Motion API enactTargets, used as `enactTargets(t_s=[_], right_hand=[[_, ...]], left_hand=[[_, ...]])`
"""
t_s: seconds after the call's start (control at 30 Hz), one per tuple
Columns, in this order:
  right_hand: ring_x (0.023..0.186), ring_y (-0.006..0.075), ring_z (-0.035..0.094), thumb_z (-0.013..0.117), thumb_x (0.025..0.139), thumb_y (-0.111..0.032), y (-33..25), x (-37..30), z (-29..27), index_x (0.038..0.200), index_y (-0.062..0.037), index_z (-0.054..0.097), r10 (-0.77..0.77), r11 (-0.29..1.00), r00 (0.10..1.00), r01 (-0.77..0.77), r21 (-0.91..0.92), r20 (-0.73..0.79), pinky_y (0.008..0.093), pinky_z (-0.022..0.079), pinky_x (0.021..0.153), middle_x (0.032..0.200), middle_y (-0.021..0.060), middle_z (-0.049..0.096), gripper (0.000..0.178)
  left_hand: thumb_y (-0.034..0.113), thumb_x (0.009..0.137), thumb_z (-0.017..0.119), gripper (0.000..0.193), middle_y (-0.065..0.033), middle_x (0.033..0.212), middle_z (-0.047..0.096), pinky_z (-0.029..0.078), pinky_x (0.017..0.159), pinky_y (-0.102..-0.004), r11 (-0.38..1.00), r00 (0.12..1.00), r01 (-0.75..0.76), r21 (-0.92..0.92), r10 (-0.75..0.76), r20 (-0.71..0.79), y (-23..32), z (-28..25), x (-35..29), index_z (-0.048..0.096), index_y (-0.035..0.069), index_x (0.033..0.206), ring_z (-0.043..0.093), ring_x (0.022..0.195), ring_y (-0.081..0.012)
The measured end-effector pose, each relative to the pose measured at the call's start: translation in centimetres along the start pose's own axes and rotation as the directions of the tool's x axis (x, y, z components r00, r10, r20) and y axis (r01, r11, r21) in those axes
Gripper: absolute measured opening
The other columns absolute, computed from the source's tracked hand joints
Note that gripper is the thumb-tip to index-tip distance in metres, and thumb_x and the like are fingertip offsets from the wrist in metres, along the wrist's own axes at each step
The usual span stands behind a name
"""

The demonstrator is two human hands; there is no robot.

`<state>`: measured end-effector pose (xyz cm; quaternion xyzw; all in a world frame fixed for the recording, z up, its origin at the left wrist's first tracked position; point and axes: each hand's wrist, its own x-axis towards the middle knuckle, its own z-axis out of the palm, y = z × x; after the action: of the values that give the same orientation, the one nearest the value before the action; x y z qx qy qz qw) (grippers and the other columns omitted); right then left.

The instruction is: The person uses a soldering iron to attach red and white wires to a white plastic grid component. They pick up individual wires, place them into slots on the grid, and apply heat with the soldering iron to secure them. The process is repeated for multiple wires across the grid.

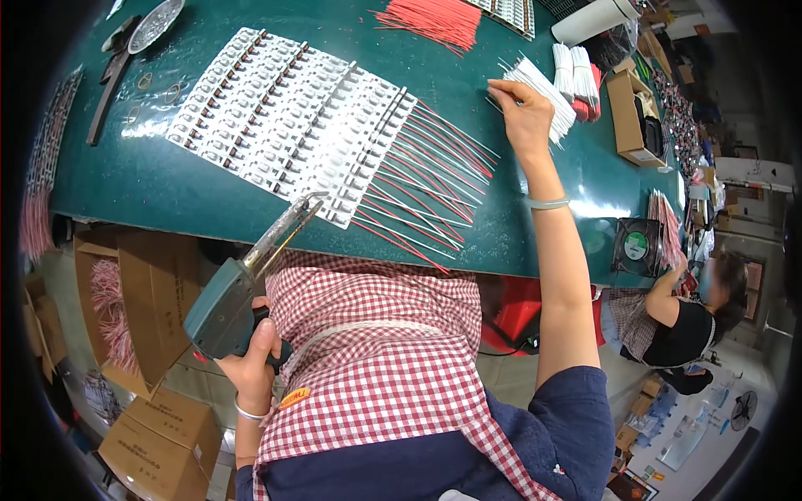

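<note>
My left hand [251, 363] is closed around the handle of a green soldering gun [219, 309]. Its long metal nose points up and away, the tip over the near right corner of a white panel of small circuit boards [322, 134]. Red and white wires [426, 188] fan out to the right from the panel's right edge. My right hand [528, 117] hovers by a pile of loose white wires [547, 93], thumb and fingertips pinched together. Whatever the pinch holds, if anything, is too small to make out.
Red wires [430, 23] lie at the far side of the green table [468, 242]. Tied white bundles [575, 71], a white bottle [593, 21] and an open carton [635, 117] stand right. A metal dish [157, 25] sits far left. A co-worker [693, 309] sits at right.
</note>
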<state>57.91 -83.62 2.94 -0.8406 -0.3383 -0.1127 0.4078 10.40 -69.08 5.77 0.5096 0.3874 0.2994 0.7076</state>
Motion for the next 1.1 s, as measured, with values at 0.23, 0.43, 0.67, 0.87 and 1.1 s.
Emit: enactTargets(t_s=[0.23,0.43,0.67,0.87,1.1], right_hand=[[0.078,0.0235,0.068,0.078,0.081,-0.007,0.4,-1.0,-1.6,0.095,-0.0048,0.076,-0.027,0.990,0.999,0.032,-0.139,0.039,0.0362,0.053,0.071,0.091,0.0105,0.071,0.014],[0.086,0.0296,0.061,0.075,0.085,-0.009,1.0,-1.2,-0.9,0.090,-0.0025,0.067,0.000,0.964,0.989,0.040,-0.262,0.150,0.0416,0.048,0.079,0.086,0.0131,0.062,0.011],[0.092,0.0366,0.059,0.066,0.089,-0.004,1.9,-0.8,-0.4,0.092,-0.0014,0.062,-0.070,0.973,0.989,0.096,-0.208,0.129,0.0445,0.047,0.082,0.090,0.0165,0.064,0.006],[0.080,0.0349,0.062,0.062,0.092,-0.001,-7.6,-4.2,-1.6,0.094,-0.0017,0.062,-0.206,0.964,0.978,0.195,-0.180,-0.044,0.0425,0.049,0.071,0.087,0.0163,0.063,0.002],[0.075,0.0293,0.063,0.071,0.084,0.004,-19.4,-14.8,1.8,0.093,-0.0003,0.063,-0.155,0.950,0.936,0.054,0.307,0.315,0.0389,0.050,0.065,0.084,0.0132,0.062,0.013]], left_hand=[[0.002,0.085,0.071,0.044,-0.0193,0.108,0.067,0.042,0.044,-0.0262,0.999,0.999,-0.034,0.024,0.035,-0.039,0.2,0.7,0.0,0.053,-0.004,0.125,0.052,0.050,-0.0128],[0.002,0.086,0.070,0.043,-0.0198,0.107,0.067,0.042,0.044,-0.0261,0.999,0.998,-0.043,0.030,0.044,-0.045,0.2,0.9,0.1,0.053,-0.005,0.125,0.051,0.050,-0.0127],[-0.001,0.085,0.069,0.043,-0.0203,0.108,0.067,0.042,0.044,-0.0264,0.998,0.999,-0.048,0.037,0.049,-0.021,-0.3,0.1,-0.1,0.053,-0.006,0.124,0.051,0.050,-0.0131],[-0.003,0.084,0.069,0.043,-0.0210,0.107,0.067,0.043,0.046,-0.0263,0.997,0.999,-0.030,0.075,0.032,-0.030,0.1,0.2,-0.8,0.055,-0.007,0.125,0.054,0.053,-0.0131],[-0.009,0.085,0.069,0.043,-0.0174,0.112,0.068,0.046,0.053,-0.0268,0.937,0.985,-0.169,0.305,0.146,0.097,-1.0,-1.7,-2.8,0.059,-0.007,0.126,0.059,0.063,-0.0128]])
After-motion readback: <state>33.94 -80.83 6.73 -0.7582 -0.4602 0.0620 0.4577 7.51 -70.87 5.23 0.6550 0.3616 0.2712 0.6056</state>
